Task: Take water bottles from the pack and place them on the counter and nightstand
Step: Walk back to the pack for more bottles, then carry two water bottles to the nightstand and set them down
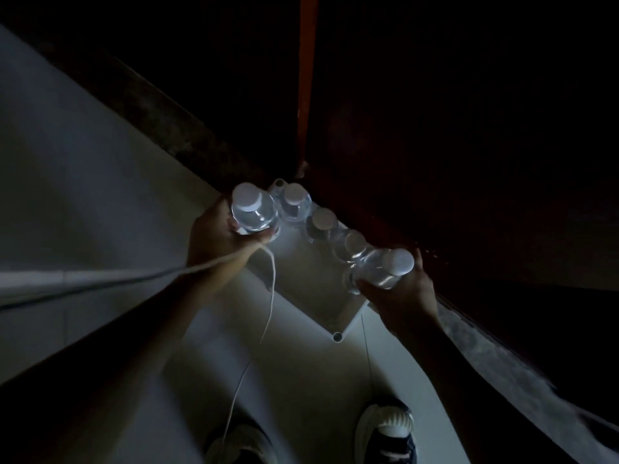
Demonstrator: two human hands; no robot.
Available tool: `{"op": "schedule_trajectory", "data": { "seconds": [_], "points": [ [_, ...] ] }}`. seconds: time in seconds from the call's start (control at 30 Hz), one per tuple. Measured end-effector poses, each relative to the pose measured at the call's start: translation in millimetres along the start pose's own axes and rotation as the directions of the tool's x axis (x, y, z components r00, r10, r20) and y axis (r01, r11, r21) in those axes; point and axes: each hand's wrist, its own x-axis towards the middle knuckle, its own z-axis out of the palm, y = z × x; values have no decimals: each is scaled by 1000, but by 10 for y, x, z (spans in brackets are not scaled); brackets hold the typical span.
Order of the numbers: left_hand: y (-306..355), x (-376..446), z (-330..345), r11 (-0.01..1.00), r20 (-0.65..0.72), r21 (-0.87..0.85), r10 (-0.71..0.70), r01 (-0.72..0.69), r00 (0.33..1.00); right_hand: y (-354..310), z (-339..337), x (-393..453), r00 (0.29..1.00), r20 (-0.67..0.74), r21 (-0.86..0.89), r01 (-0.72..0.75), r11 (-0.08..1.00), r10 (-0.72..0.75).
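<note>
A: Very dark. Small white stand [321,289] at frame centre, pale floor [301,396] below it, dark wooden panel [469,128] filling the right and upper right.

B: Bottles?

A: Row of three capped bottles [323,224] along the stand's far edge, touching one another, close against the panel. Two more in hand. Left hand [217,236], left of centre, wrapped round one bottle [253,209] at the row's upper end. Right hand [398,293], right of centre, closed round another bottle [385,266] at the lower end.

B: Doing it well?

A: Probably: set each base flat on bare top, clear of the edge, then let go. Keep the right one off the row, or neighbours may tip. Mind the white cord [268,316] draped over the left wrist; likely to snag.

B: Hidden?

A: No pack seen. Unclear whether stand is the nightstand. Bottle bases and lower fingers lost in glare and shadow; touching the top or held above, cannot say. Shoes [385,433] cut by lower edge. Upper frame black.
</note>
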Motion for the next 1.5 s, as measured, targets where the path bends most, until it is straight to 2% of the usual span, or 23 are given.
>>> {"op": "schedule_trajectory", "data": {
  "seconds": [0.13,0.2,0.33,0.53,0.63,0.73,0.87,0.93,1.1,1.3,1.5],
  "points": [
    [758,-236,-691,997,4,-52,50,-50,999,-866,-528,-296,993,96,-151,77,986,-63],
    [1219,-382,-1108,990,21,-89,116,-113,993,-1414,-845,-472,989,120,-117,104,988,-90],
    [2248,-692,-1908,951,27,-274,157,-144,987,-2614,-1551,-856,971,124,101,194,976,-206],
    [3976,-1205,-3271,834,-30,-509,230,-213,973,-4577,-2759,-1587,852,240,236,414,879,-466],
    [4851,-1520,-4028,795,-85,-551,248,-253,965,-5488,-3438,-2037,787,221,368,480,797,-576],
    [5712,-1863,-4730,753,-171,-558,305,-347,937,-6317,-4078,-2473,743,161,543,483,687,-650],
    [6780,-2415,-5470,692,-314,-537,366,-482,876,-7220,-4865,-3051,630,112,640,546,541,-768],
    [7214,-2673,-5739,663,-355,-512,416,-547,837,-7543,-5198,-3338,573,89,678,564,471,-815],
    [8020,-3130,-6137,596,-381,-501,498,-627,779,-8061,-5778,-3918,502,6,704,612,360,-865],
    [8529,-3303,-6188,501,-335,-597,555,-627,762,-8190,-6188,-4239,549,-78,724,605,331,-832],
    [8844,-3365,-6004,440,-187,-660,688,-609,701,-8003,-6455,-4426,570,-239,651,695,306,-786]
  ]
}}
